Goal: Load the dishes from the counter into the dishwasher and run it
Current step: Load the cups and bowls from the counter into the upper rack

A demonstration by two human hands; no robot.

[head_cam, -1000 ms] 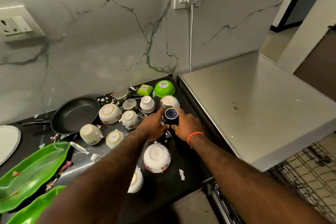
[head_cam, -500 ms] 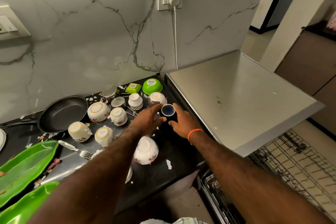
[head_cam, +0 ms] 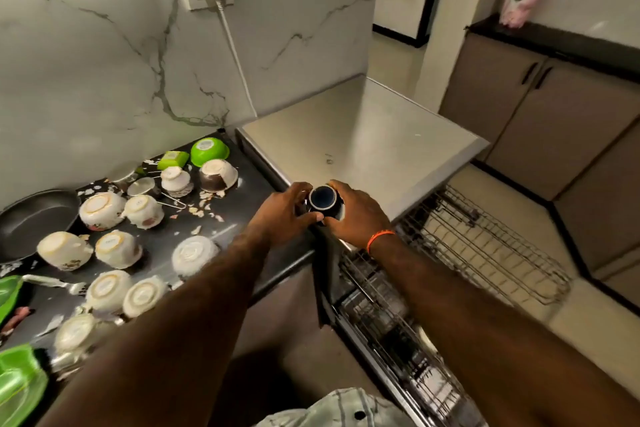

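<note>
A dark blue cup [head_cam: 322, 198], upside down with its base facing up, is held between both hands above the counter's right edge, next to the dishwasher's steel top [head_cam: 360, 135]. My left hand [head_cam: 285, 211] wraps its left side and my right hand [head_cam: 358, 213] its right side. Several white floral cups [head_cam: 102, 210] lie upside down on the black counter [head_cam: 239, 204]. The dishwasher's upper wire rack [head_cam: 485, 246] is pulled out at the right, with a lower rack [head_cam: 391, 329] below it.
A black frying pan [head_cam: 31, 218], green plates [head_cam: 17, 388], a green bowl [head_cam: 209, 150], a small green box [head_cam: 172, 159], steel cups and a fork [head_cam: 55, 282] sit on the counter. A white cable [head_cam: 235, 55] runs from the wall socket. Brown cabinets stand at the right.
Both hands have lifted the blue cup off the counter and carried it right, towards the dishwasher. The camera has turned right, showing more of the racks.
</note>
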